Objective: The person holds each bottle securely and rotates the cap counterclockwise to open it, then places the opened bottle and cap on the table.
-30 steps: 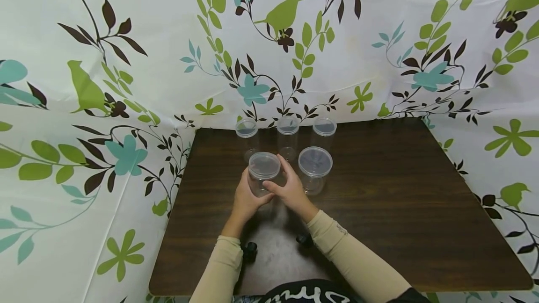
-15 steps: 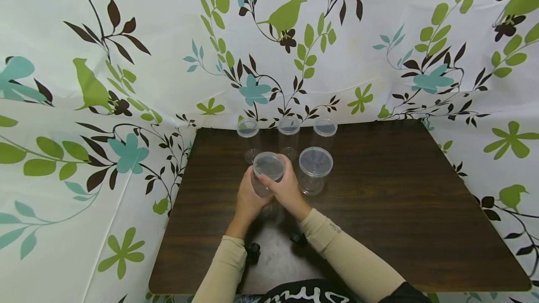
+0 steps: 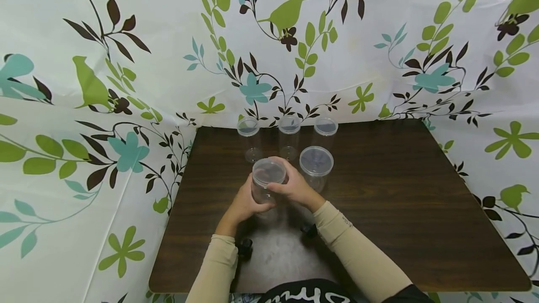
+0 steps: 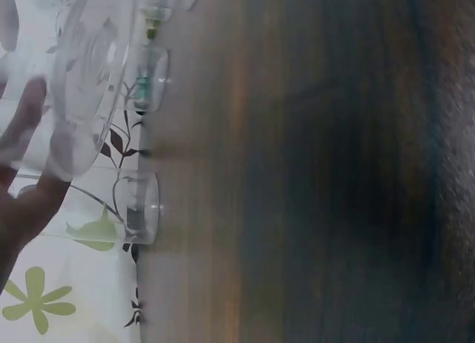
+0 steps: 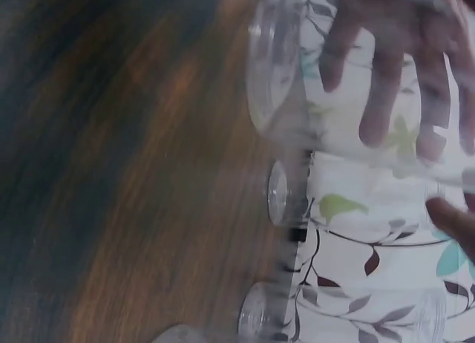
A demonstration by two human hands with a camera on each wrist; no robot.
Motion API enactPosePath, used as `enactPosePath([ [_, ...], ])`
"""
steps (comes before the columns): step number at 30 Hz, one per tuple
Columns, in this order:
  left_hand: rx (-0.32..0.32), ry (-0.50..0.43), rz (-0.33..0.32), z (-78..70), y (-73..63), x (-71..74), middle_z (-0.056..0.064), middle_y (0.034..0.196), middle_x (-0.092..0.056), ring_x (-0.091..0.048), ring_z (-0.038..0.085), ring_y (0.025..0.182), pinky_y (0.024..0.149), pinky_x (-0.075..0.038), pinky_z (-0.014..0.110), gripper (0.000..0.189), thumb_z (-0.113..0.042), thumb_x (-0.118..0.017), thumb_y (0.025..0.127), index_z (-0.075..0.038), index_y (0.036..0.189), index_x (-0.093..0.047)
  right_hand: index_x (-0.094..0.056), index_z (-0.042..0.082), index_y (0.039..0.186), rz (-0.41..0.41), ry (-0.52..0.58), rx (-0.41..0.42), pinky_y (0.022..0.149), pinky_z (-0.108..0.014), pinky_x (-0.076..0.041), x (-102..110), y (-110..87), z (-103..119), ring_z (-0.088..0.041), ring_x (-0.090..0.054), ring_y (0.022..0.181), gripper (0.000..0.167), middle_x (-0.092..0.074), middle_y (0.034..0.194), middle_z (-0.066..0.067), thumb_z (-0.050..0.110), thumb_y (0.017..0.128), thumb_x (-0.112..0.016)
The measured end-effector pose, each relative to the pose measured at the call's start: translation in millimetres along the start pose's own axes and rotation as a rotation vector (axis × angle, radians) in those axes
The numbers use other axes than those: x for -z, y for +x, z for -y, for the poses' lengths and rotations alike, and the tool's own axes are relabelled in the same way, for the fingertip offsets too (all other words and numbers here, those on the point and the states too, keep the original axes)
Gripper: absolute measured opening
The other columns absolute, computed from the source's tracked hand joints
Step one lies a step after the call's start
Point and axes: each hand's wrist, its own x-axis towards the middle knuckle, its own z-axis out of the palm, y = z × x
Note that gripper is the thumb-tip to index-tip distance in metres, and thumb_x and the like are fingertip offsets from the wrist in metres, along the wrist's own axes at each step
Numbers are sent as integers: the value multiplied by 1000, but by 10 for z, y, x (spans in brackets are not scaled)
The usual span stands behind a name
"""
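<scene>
Both hands hold a clear plastic jar point(image 3: 263, 195) with a translucent lid point(image 3: 268, 171), close over the table in front of the person. My left hand point(image 3: 244, 204) grips the jar's body from the left, its thumb low across the front. From the right, my right hand point(image 3: 298, 185) grips the upper part, its thumb at the lid's edge. In the left wrist view, the round base of the jar point(image 4: 93, 76) shows beside the left fingers point(image 4: 56, 161). In the right wrist view, fingers point(image 5: 386, 90) appear through the clear wall. The jar looks bare inside.
A wide lidded jar point(image 3: 316, 162) stands just right of the hands. Behind, three slimmer lidded jars, left point(image 3: 249, 127), middle point(image 3: 289, 125) and right point(image 3: 326, 126), line the far edge of the dark wooden table point(image 3: 400, 209). A patterned cloth point(image 3: 358, 50) hangs behind.
The held jar has shifted slightly right, then a little nearer the person. The right hand has turned outward to the right, its thumb moving along the lid's edge. The other jars stand still.
</scene>
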Motion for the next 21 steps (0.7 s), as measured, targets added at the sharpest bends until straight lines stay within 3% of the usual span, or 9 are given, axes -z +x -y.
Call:
enactPosePath([
  [5,-4,-116,134,-16,6,17,13,145,-50,-47,27,132,112,-36,40,109,-3,-93,68,-10,155,-28,-41,4,151,175,100,40,105,-42,-44,119,16,-30,-28,-53,126,98,-54,143,-13,57,79,-81],
  [10,9,-137,158,-29,3,13,11,146,-49,-47,24,131,111,-36,31,110,-1,-92,68,-12,156,-27,-38,12,155,236,112,16,107,-42,-42,172,24,-71,-26,-52,130,98,-53,145,-9,58,79,-81],
  [15,-2,-139,126,-11,7,-7,10,151,-45,-43,26,136,114,-32,35,116,-3,-92,69,-16,160,-22,-24,13,161,234,143,45,113,-38,-35,162,27,-122,-26,-45,138,105,-43,156,-11,54,82,-81],
  [21,16,-93,2,27,9,-37,12,145,-50,-48,28,132,112,-35,48,107,-7,-93,69,-12,155,-30,-15,6,162,138,159,56,116,-47,-32,112,-17,-147,-31,-37,144,115,-33,160,-18,55,81,-81],
])
